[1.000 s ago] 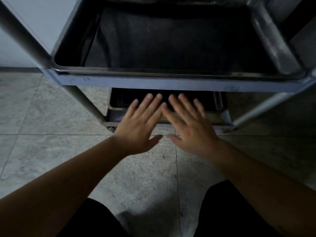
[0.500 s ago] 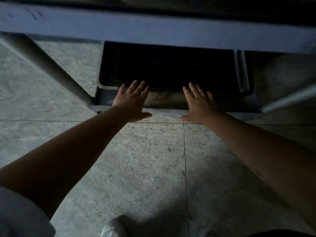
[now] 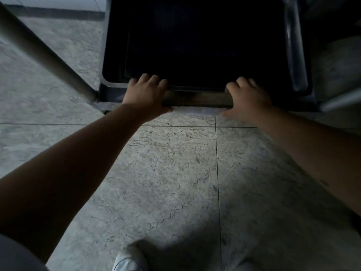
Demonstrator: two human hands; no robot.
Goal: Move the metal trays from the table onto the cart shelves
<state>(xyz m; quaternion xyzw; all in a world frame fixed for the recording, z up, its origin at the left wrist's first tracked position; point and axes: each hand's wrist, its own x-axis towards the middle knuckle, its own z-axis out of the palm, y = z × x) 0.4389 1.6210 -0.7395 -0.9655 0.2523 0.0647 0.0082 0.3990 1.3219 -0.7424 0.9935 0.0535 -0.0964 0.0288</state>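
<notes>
Cart (image 3: 109, 94) standing on tiled floor (image 3: 175, 173), leg (image 3: 48, 53) slanting at left. Tray (image 3: 195, 45) lying on the bottom shelf, dark, shallow, interior lost in shadow. Left hand (image 3: 146, 94) and right hand (image 3: 248, 98) gripping its near rim, fingers (image 3: 154, 79) curling over the edge, likely seating it squarely. Right hand blurring.

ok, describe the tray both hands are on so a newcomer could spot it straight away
Start at the cart's bottom shelf, just above the tiled floor beside the slanted leg. The dark metal tray lies in it, its near rim gripped by the left hand and right hand, fingers curled over. It is the only thing touched; a pale rounded rim lies beside it at the right.
</notes>
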